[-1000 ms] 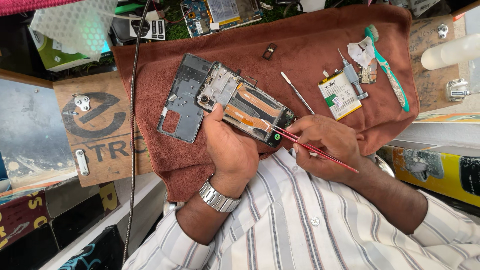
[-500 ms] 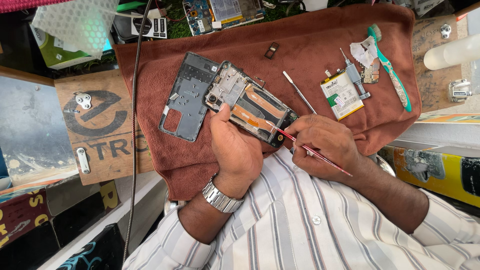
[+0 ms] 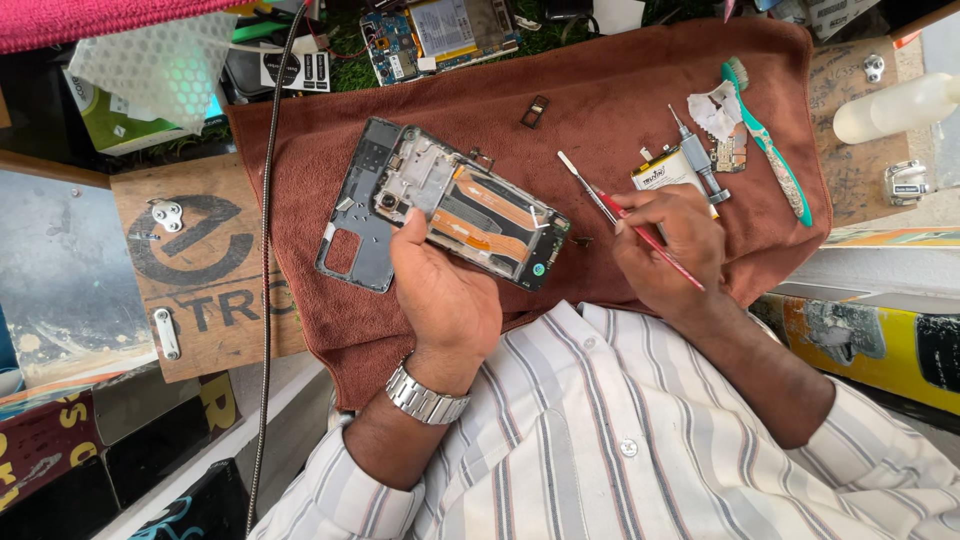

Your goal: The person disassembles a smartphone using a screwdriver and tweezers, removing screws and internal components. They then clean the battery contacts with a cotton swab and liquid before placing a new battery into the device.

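On the brown towel (image 3: 600, 90), an opened phone (image 3: 470, 215) was held down by the left hand (image 3: 440, 290), fingers pressed on its edge. Just beside it, a red-handled tool (image 3: 650, 235) was pinched in the right hand (image 3: 665, 250). Farther right lay a green toothbrush (image 3: 765, 140).

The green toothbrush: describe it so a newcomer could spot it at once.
Start at the brown towel covering the bench and go to its edge beyond the red-handled tool. The toothbrush lies there beside a metal syringe-like tool. It is the only long green-handled item with bristles.
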